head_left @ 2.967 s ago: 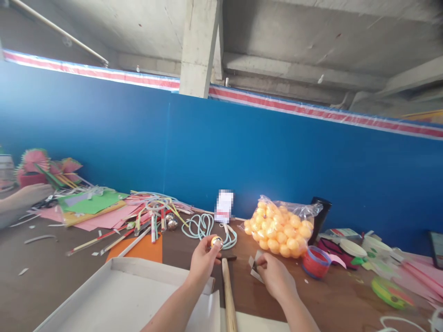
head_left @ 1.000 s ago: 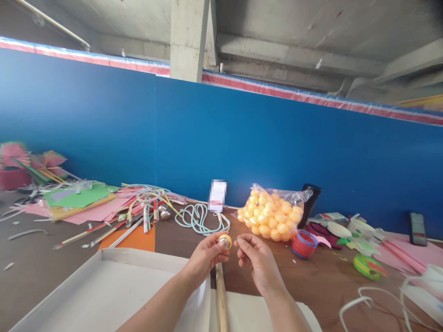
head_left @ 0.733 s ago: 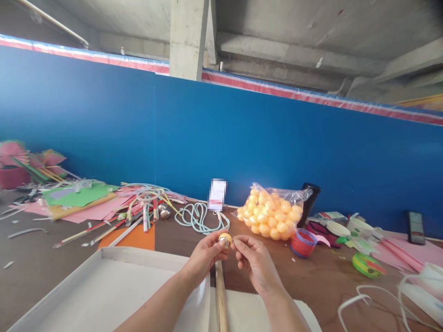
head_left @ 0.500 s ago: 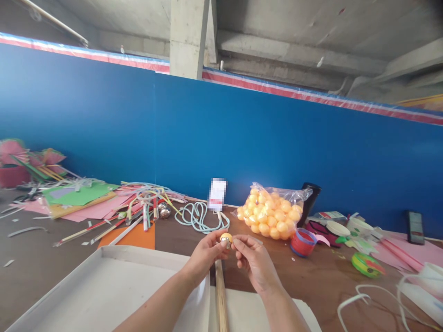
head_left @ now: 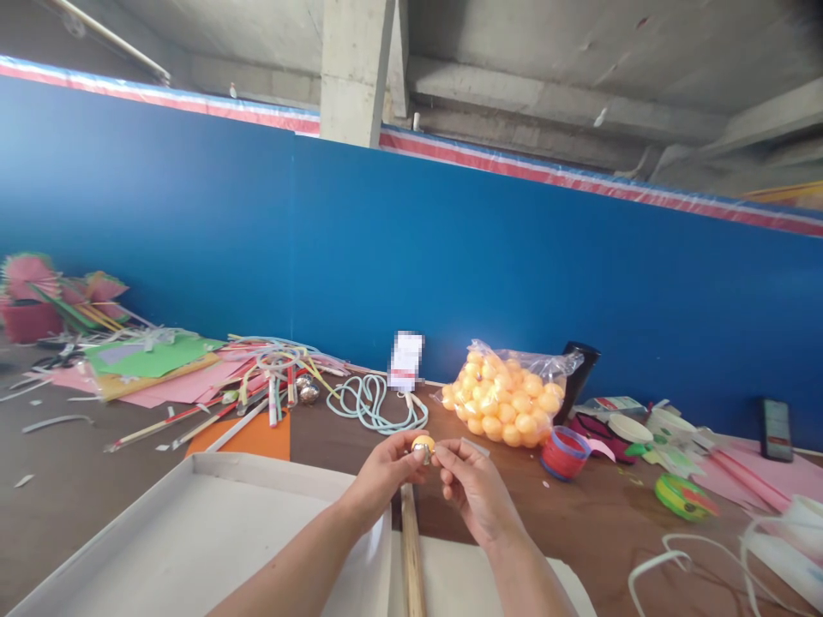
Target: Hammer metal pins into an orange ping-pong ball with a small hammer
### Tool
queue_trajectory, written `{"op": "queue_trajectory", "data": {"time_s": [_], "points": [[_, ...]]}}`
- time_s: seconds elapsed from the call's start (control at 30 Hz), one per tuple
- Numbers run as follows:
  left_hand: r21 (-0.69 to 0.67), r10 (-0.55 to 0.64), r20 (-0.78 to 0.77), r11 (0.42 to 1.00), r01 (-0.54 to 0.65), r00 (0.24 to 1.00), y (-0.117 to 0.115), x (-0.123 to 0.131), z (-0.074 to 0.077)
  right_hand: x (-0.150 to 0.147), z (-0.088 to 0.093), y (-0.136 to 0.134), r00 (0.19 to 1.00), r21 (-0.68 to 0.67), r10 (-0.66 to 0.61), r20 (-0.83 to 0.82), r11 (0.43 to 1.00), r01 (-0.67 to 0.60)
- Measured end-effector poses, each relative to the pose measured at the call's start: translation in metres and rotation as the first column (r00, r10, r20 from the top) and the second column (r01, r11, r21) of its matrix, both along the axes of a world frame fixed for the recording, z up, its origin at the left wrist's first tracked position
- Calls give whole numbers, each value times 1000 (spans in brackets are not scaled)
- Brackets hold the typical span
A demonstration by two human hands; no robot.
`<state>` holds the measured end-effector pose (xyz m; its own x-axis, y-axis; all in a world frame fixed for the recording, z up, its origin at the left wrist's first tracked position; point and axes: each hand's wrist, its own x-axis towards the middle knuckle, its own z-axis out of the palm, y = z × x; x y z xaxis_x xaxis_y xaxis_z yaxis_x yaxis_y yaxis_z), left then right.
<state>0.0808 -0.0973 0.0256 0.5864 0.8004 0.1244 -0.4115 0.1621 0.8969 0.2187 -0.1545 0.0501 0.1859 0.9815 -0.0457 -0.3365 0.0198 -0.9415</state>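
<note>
Between my hands is a small orange ball (head_left: 423,442) with silvery foil over its lower part, much like the orange balls in the bag behind. My left hand (head_left: 389,467) grips it from the left, thumb in front and fingers around the back. The thumb and index finger of my right hand (head_left: 472,480) pinch at its right edge, by the foil. The fingers hide part of the ball. Below the hands, a wooden stick (head_left: 411,548) lies lengthwise beside a white box lid (head_left: 270,467).
A clear bag of orange balls (head_left: 505,394) stands behind my hands, with a red tape roll (head_left: 566,452) to its right. Pale blue rope (head_left: 376,403), foil balls (head_left: 309,390) and green paper (head_left: 154,353) lie left. A phone (head_left: 777,428) leans on the blue partition (head_left: 450,257).
The hands stay almost in place on the ball. Slightly more of the silvery foil faces me now. The whole view has shifted a little.
</note>
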Motion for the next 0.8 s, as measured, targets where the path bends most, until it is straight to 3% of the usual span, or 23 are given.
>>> {"op": "queue_trajectory", "data": {"time_s": [0.8], "points": [[11,-56,22,998,56,998,-1,-1,0,1,-2,-1,999,35,39,-36,999,-38]]}}
